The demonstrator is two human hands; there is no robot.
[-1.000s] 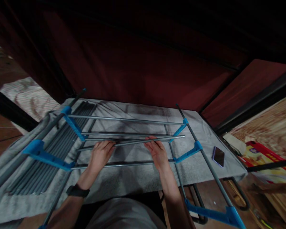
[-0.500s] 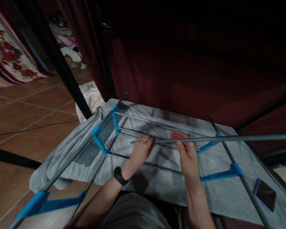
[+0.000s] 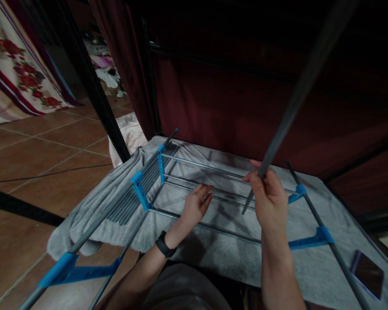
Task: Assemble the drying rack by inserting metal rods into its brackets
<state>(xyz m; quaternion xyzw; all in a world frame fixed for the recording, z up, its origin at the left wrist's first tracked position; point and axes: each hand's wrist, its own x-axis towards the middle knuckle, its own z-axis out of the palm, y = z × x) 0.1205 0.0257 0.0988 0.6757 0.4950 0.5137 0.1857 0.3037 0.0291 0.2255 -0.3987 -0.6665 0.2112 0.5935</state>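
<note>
My right hand (image 3: pixel 269 196) is closed around a long grey metal rod (image 3: pixel 297 97), which stands tilted, its upper end rising to the top right and its lower end just below my fist. My left hand (image 3: pixel 195 206) hovers with loosely spread fingers over the rack's horizontal bars and holds nothing. A black watch sits on that wrist. Under both hands lies a partly built rack frame (image 3: pixel 210 167) of grey rods joined by blue plastic brackets (image 3: pixel 141 190), on a grey towel (image 3: pixel 194 241).
A bundle of spare grey rods (image 3: pixel 132 196) lies on the towel's left part. A dark phone (image 3: pixel 367 274) rests at the lower right. Dark red curtains hang behind. Tiled floor and a floral cloth (image 3: pixel 16 73) lie to the left.
The rod was held level by both hands; my left hand has let go of it, and my right hand has swung it up to a steep tilt. My view has turned left.
</note>
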